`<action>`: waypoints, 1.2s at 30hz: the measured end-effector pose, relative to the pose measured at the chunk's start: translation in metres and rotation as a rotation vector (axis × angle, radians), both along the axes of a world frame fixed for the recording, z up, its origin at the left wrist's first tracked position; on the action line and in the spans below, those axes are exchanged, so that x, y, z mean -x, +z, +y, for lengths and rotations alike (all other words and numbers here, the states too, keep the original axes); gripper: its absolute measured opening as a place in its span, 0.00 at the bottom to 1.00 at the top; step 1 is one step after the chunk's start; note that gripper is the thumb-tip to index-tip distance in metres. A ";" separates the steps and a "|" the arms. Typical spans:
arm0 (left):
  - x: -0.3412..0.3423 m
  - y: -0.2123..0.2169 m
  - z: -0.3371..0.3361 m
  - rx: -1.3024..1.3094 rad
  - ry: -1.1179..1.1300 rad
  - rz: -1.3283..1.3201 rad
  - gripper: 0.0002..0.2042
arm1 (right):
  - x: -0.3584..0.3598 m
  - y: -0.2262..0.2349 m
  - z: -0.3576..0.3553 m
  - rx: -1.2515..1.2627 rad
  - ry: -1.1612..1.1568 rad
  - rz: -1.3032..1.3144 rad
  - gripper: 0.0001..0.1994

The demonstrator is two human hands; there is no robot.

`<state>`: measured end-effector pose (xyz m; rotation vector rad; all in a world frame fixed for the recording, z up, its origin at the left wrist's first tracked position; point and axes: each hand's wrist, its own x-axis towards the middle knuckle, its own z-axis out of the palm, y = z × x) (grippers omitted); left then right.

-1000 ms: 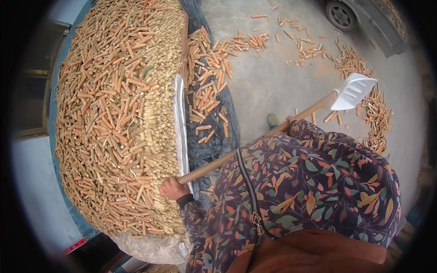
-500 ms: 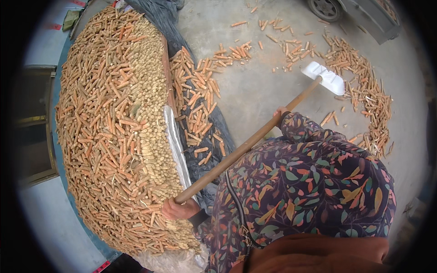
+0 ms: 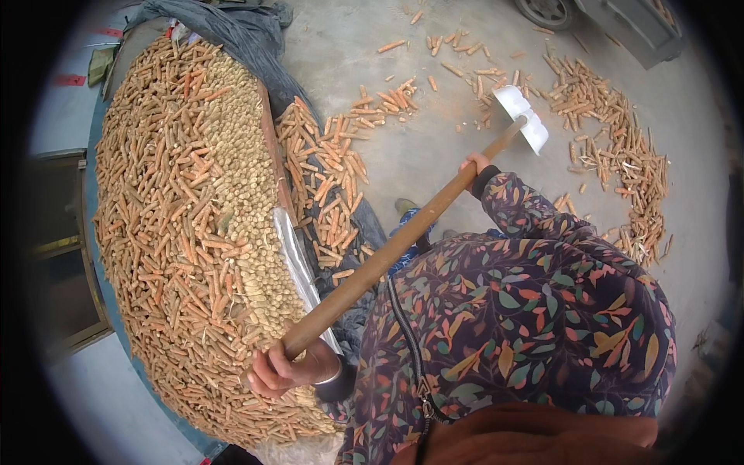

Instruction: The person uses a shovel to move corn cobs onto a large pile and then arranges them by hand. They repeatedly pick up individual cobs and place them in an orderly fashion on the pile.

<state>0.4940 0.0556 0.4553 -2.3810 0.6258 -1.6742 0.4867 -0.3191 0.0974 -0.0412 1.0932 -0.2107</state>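
Both hands are closed around 1 long wooden handle (image 3: 387, 256) of a hoe. The left hand (image 3: 283, 370) grips its near end, low in the view beside the big heap of carrots (image 3: 178, 232). The right hand (image 3: 474, 164) holds it further up, just short of the white blade (image 3: 523, 116), which is raised above the concrete floor (image 3: 434, 147) near scattered carrots (image 3: 620, 163).
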 end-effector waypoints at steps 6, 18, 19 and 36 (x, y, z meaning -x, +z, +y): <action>-0.051 0.035 -0.013 0.157 -0.287 0.014 0.34 | 0.010 0.022 -0.018 0.112 0.057 0.043 0.10; -0.139 0.106 -0.056 0.890 -1.747 0.584 0.29 | 0.001 0.080 -0.018 0.065 0.091 0.131 0.10; -0.148 0.103 -0.063 0.962 -1.790 0.533 0.30 | 0.007 0.079 -0.011 0.039 0.096 0.101 0.09; -0.207 0.128 -0.107 1.263 -2.124 1.223 0.12 | 0.017 0.071 -0.037 -0.005 0.053 0.181 0.13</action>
